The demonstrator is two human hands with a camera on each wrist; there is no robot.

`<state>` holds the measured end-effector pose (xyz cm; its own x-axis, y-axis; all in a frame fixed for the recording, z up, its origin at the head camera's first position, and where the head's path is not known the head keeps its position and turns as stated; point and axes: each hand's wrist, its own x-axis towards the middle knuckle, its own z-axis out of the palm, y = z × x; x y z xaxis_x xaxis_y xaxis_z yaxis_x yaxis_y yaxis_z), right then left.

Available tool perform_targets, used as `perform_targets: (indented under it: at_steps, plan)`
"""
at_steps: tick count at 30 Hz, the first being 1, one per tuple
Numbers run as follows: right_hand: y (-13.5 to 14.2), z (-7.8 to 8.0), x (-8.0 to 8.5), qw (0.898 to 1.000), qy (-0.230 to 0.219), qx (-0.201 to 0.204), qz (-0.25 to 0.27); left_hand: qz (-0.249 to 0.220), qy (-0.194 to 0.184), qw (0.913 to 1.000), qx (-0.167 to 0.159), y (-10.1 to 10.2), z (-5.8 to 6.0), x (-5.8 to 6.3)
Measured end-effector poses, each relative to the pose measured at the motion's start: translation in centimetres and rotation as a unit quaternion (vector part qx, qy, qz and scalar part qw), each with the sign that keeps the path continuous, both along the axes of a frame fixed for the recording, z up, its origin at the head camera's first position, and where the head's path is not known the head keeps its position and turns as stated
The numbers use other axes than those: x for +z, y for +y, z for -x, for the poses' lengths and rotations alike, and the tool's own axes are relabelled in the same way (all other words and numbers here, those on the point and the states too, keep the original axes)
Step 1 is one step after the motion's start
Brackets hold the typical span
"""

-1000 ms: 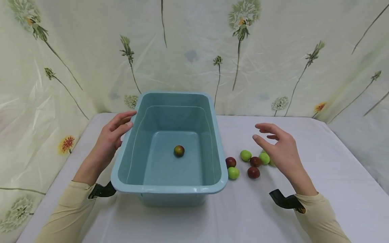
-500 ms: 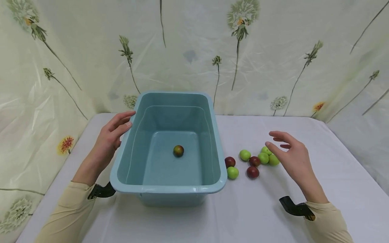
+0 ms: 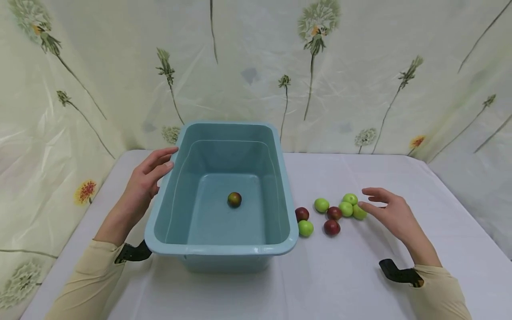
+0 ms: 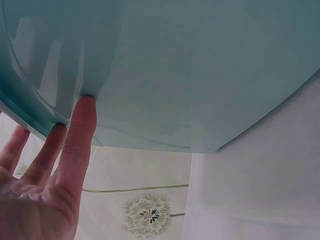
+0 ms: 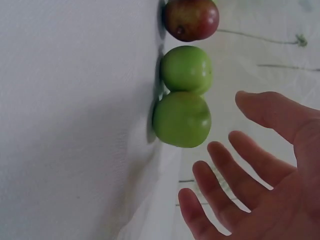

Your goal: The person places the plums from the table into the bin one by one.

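My left hand [image 3: 145, 180] rests against the left side of a light blue plastic tub [image 3: 240, 250]. In the left wrist view its straight fingers [image 4: 80, 135] touch the outer wall under the rim. One reddish-green plum [image 3: 234, 199] lies on the tub's floor. To the right of the tub, my right hand [image 3: 394, 215] hovers beside a green plum [image 3: 359, 211], thumb and fingers apart and holding nothing. The right wrist view shows that green plum [image 5: 182, 120] in front of the spread fingers. Another green plum [image 5: 186, 70] and a dark red plum [image 5: 191, 19] sit beyond it.
More plums lie loose on the white tablecloth [image 3: 340, 284]: a dark red plum [image 3: 331, 227] in front, and a green plum [image 3: 306, 228] close to the tub's right wall. A floral curtain [image 3: 240, 66] hangs behind the table.
My right hand has moved right and down towards the rightmost green plums, uncovering the ones it hid. My left hand and the tub stay in place.
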<state>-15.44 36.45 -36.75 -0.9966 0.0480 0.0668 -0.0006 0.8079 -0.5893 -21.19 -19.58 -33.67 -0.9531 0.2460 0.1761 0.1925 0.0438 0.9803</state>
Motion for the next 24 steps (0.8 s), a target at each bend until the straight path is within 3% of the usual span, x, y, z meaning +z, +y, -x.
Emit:
perform_targets:
  at_steps: [11, 24]
  plan:
    - [1.4, 0.5, -1.7, 0.997, -0.069, 0.039, 0.002, 0.002, 0.002, 1.0, -0.001, 0.0, 0.1, 0.1]
    - [1.7, 0.6, -2.0, 0.996, -0.06, 0.062, -0.009, -0.018, -0.001, 0.9998, -0.006, 0.0, -0.1, 0.1]
